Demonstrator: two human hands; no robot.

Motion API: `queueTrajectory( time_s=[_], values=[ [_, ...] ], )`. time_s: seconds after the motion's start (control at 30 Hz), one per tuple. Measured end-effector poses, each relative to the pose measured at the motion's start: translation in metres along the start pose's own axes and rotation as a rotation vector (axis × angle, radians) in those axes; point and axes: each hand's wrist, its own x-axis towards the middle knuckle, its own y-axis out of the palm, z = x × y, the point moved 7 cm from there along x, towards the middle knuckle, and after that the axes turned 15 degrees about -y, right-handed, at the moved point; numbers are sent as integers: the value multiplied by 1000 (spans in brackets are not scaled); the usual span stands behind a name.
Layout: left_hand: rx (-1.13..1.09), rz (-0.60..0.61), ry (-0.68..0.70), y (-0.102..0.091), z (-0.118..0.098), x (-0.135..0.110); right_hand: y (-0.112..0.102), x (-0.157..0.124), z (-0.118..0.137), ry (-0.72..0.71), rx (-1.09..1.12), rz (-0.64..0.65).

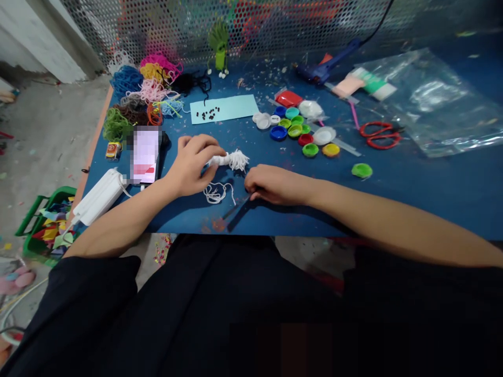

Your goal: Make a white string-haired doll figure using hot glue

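My left hand [196,162] is closed on a white yarn bundle [238,160] with a frayed, tassel-like end, resting at the table's middle. The fringe points right, toward my right hand [275,184]. That hand is curled round a thin, dark metal tool [237,207], whose tip points down and left toward the table's front edge. I cannot make out the tool's exact kind. Below the left fingers lies a loose coil of white yarn [215,193]. Part of the bundle is hidden under the left fingers.
Coloured yarn heaps [151,86], a phone [145,154] and a white power strip [102,195] are at left. Black beads lie on a light-blue card [236,108]. Paint-coloured clay pots [294,130], red scissors [380,136], a glue gun [326,67] and a plastic bag [440,104] occupy the right.
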Motion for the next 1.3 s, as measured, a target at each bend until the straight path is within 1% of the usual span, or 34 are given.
queueTrajectory(
  time_s=[0.03, 0.1, 0.17, 0.2, 0.27, 0.3, 0.37, 0.47, 0.57, 0.67, 0.77, 0.87, 0.93, 1.1, 1.2, 1.3],
  values=[
    [20, 33, 74, 1, -7, -2, -3, -3, -3, -1, 31, -81],
    [58, 147, 182, 10, -19, -8, -11, -11, -9, -8, 59, -271],
    [106, 239, 212, 21, -29, -13, -18, -20, -16, 40, 39, -440],
    [136, 260, 211, 25, -33, -14, -20, -25, -20, 92, 23, -502],
    [187, 276, 224, 33, -40, -17, -20, -32, -27, 205, -9, -581],
    [198, 281, 243, 36, -43, -18, -20, -34, -29, 234, -23, -604],
    [199, 299, 286, 40, -48, -19, -17, -33, -29, 225, -37, -625],
    [186, 305, 312, 43, -50, -19, -14, -26, -25, 177, -36, -596],
    [139, 289, 282, 44, -50, -17, -17, -18, -13, 160, -44, -573],
    [-30, 308, 165, 43, -49, -15, -20, -9, 6, 148, -89, -528],
    [-206, 326, 41, 40, -48, -14, -14, 1, 21, 141, -121, -405],
    [-307, 274, -9, 35, -47, -16, -8, 8, 31, 106, -180, -356],
    [-337, 239, -5, 33, -47, -17, -6, 10, 33, 95, -248, -352],
    [-367, 196, 9, 32, -46, -17, -4, 10, 35, 89, -408, -311],
    [-384, 198, -2, 32, -45, -16, -2, 10, 36, 81, -444, -273],
    [-389, 223, -32, 33, -43, -15, 1, 9, 34, 106, -454, -242]
  ],
)
